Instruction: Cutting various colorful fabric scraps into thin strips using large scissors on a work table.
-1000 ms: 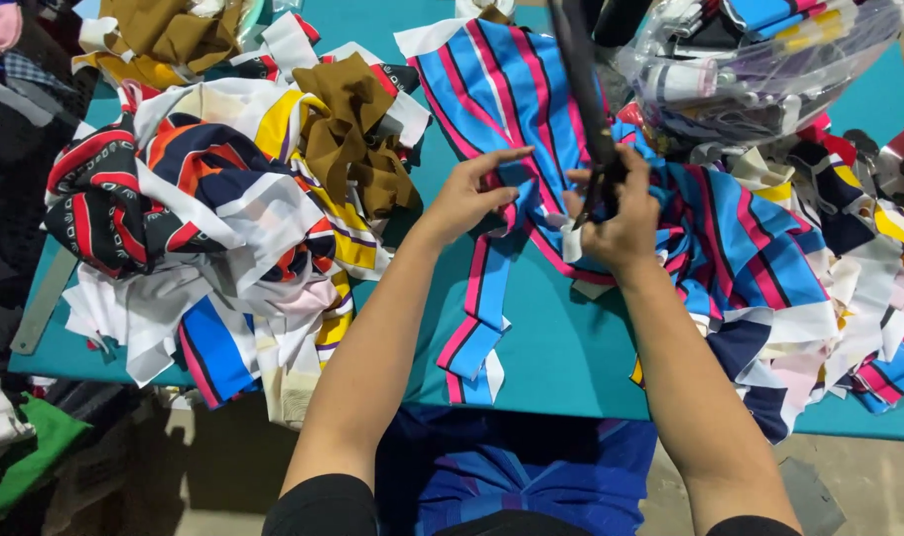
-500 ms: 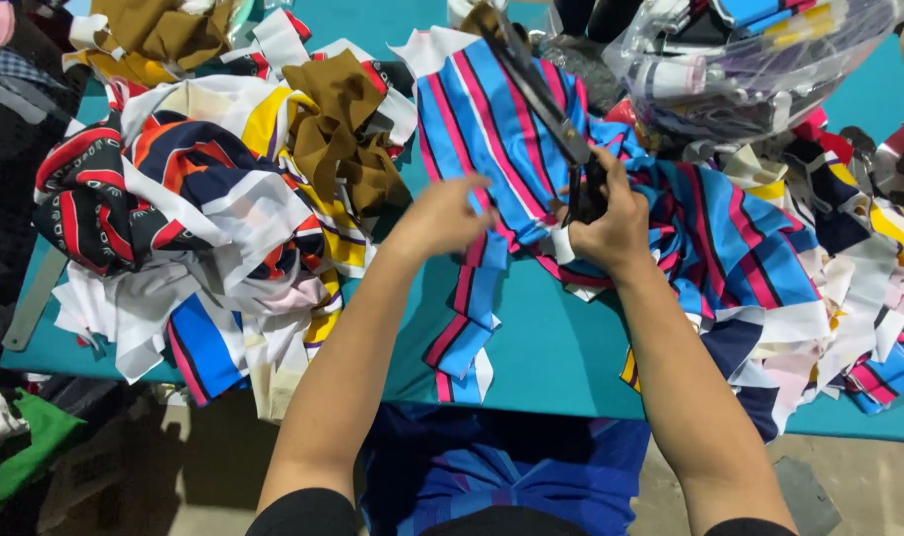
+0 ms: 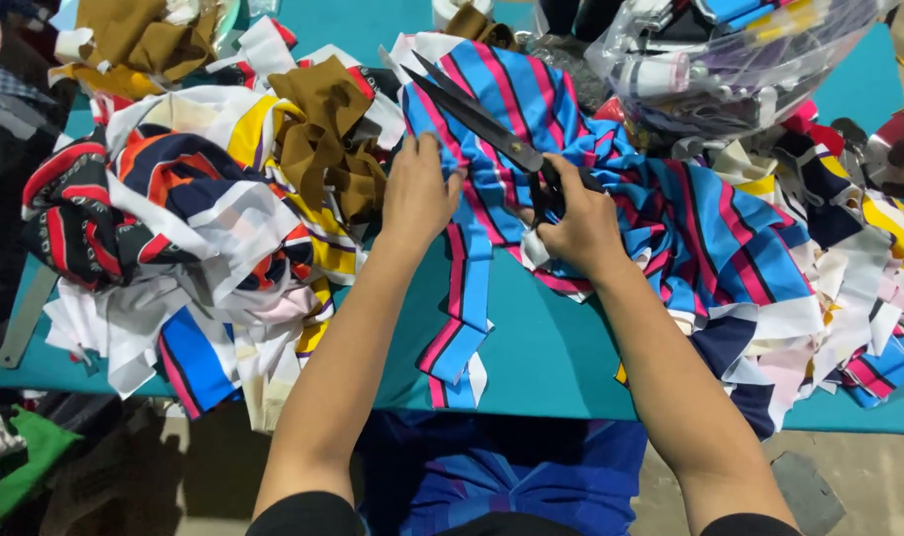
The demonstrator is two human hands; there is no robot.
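Observation:
A blue cloth with pink and white stripes (image 3: 541, 109) lies spread on the teal table (image 3: 561, 357). My right hand (image 3: 576, 223) grips the handles of large black scissors (image 3: 472, 119), whose open blades point up and left over the cloth. My left hand (image 3: 419, 194) presses flat on the cloth's left edge, beside the blades. A narrow strip of the same cloth (image 3: 462, 318) trails toward the table's near edge.
A big heap of mixed fabric scraps (image 3: 184, 228) fills the left side, with brown pieces (image 3: 323, 129) on top. More scraps (image 3: 829, 288) pile at the right. A clear plastic bag of items (image 3: 730, 60) sits at the back right.
The scissors have swung from pointing straight away to pointing up-left, and the blades have opened. My left hand has slid up onto the cloth's edge.

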